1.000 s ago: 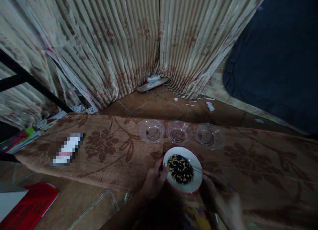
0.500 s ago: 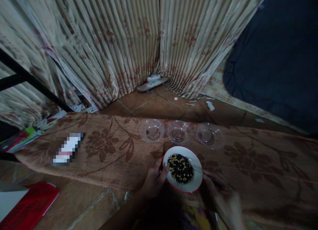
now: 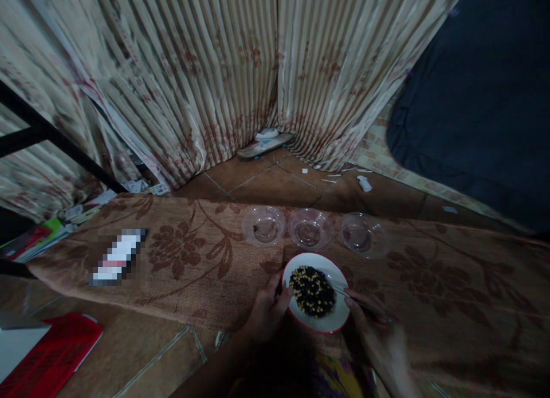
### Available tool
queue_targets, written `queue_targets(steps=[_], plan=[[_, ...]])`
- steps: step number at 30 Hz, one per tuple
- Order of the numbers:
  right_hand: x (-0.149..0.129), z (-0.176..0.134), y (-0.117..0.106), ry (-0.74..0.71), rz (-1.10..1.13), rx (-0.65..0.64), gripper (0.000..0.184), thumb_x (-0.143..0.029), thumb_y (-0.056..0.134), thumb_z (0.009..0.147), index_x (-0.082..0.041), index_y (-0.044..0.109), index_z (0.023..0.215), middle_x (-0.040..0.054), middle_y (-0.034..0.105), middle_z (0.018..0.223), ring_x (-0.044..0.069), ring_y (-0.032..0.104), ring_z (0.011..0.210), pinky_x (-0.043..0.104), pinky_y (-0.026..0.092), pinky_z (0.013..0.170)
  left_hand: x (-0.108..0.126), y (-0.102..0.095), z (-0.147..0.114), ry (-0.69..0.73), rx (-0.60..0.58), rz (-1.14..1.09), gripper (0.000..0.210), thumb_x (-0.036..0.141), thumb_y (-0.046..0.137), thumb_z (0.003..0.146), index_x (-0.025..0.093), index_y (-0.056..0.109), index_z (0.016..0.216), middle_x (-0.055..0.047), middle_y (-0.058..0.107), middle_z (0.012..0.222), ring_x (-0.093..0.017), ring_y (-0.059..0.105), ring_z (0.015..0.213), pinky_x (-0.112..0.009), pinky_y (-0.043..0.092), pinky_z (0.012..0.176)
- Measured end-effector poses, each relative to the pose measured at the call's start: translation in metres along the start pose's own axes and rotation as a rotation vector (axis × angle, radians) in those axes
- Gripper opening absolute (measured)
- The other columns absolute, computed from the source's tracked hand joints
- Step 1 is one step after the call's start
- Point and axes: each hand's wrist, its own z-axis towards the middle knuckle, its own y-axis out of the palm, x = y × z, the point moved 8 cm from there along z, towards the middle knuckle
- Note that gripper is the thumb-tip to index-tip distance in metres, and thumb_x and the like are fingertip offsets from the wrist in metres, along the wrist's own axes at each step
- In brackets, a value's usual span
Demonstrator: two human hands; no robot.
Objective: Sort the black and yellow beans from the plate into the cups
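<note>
My left hand grips the left rim of a white plate with a red edge, thumb over the rim. On the plate lies a mixed heap of black and pale yellow beans. My right hand is closed round a slim metal utensil, which looks like tweezers. The prongs reach over the plate's right rim to the edge of the heap. Whether they pinch a bean is too small to tell. Beyond the plate stand three clear plastic bowls in a row; the left one holds a small dark speck.
A brown flowered cloth covers the table. A blurred-out flat object lies at left. Behind are a tiled floor, a skateboard and striped curtains. A red bag is at lower left, a dark cover at right.
My right hand and the tweezers have shifted slightly left and up, closer to the plate's rim. My left hand, the plate and the bowls stay nearly where they were.
</note>
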Motion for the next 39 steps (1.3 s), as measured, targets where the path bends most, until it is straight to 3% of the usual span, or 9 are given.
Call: queue_targets(steps=[12,24,39], plan=[[0.004,0.001,0.001,0.007,-0.003,-0.005,0.031,-0.048,0.062,0.079,-0.022,0.073,0.090,0.0085,0.071,0.104,0.026,0.064,0.101,0.036,0.053,0.083,0.002,0.001,0.000,-0.012,-0.012,-0.030,0.040,0.035,0.048,0.091,0.020,0.052,0.129,-0.005,0.068,0.115,-0.019,0.064,0.097,-0.030,0.049,0.088],[0.016,0.003,0.003,0.035,0.055,0.035,0.031,-0.048,0.066,0.075,-0.021,0.074,0.088,0.0087,0.072,0.102,0.025,0.066,0.098,0.035,0.054,0.081,-0.005,0.001,-0.001,-0.034,0.010,-0.010,0.041,0.040,0.048,0.092,0.018,0.054,0.126,-0.004,0.072,0.100,-0.018,0.065,0.083,-0.028,0.050,0.078],[0.002,0.004,-0.007,0.066,0.133,0.100,0.031,-0.046,0.067,0.074,-0.020,0.075,0.088,0.0093,0.075,0.094,0.028,0.068,0.090,0.041,0.055,0.078,-0.005,0.001,-0.001,-0.024,-0.015,-0.014,0.042,0.041,0.048,0.092,0.019,0.054,0.127,-0.004,0.071,0.093,-0.018,0.064,0.079,-0.028,0.050,0.074]])
